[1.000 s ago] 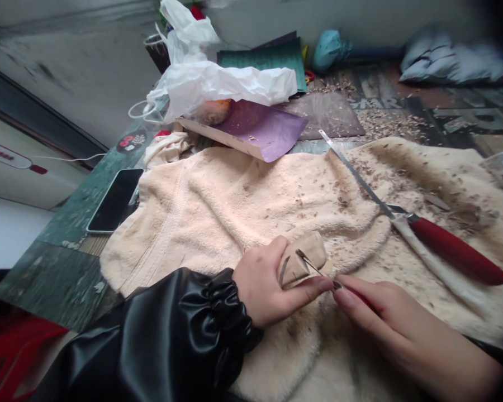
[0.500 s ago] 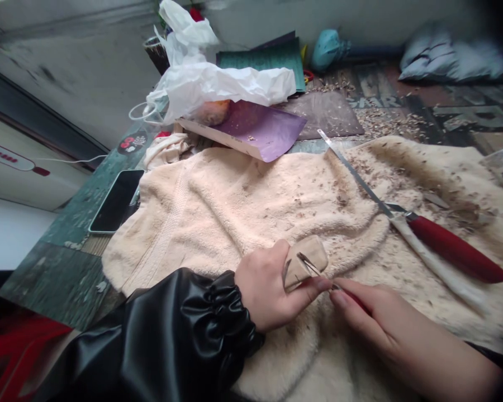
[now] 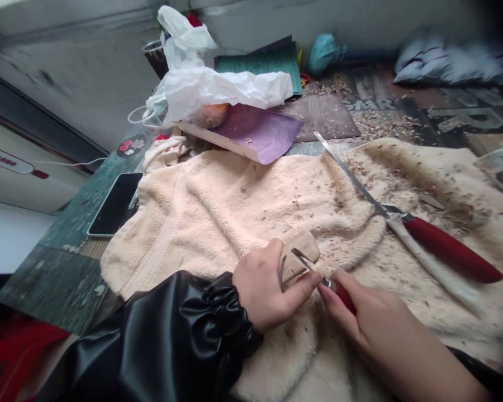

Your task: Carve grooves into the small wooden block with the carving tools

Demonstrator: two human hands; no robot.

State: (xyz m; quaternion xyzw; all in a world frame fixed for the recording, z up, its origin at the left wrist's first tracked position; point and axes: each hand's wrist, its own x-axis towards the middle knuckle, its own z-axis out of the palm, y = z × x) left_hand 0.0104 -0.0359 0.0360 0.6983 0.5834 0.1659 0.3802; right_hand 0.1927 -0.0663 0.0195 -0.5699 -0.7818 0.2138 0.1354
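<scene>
My left hand (image 3: 265, 290), in a glossy black sleeve, grips a pale wooden block (image 3: 298, 261) low in the middle of the view. My right hand (image 3: 362, 321) is closed round a small red-handled carving tool (image 3: 331, 285). The tool's thin metal blade rests on the block's near face, beside my left thumb. Both hands work over a cream fleece cloth (image 3: 235, 206) strewn with wood shavings.
A long saw with a red handle (image 3: 446, 249) lies on the cloth to the right. A black phone (image 3: 115, 204) lies at the cloth's left edge. Behind are a purple sheet (image 3: 260, 131), a white plastic bag (image 3: 218, 84), green boards and more shavings.
My right hand has slid a little to the left, closer to the block, showing more of the tool's red handle. The block and my left hand have barely moved.
</scene>
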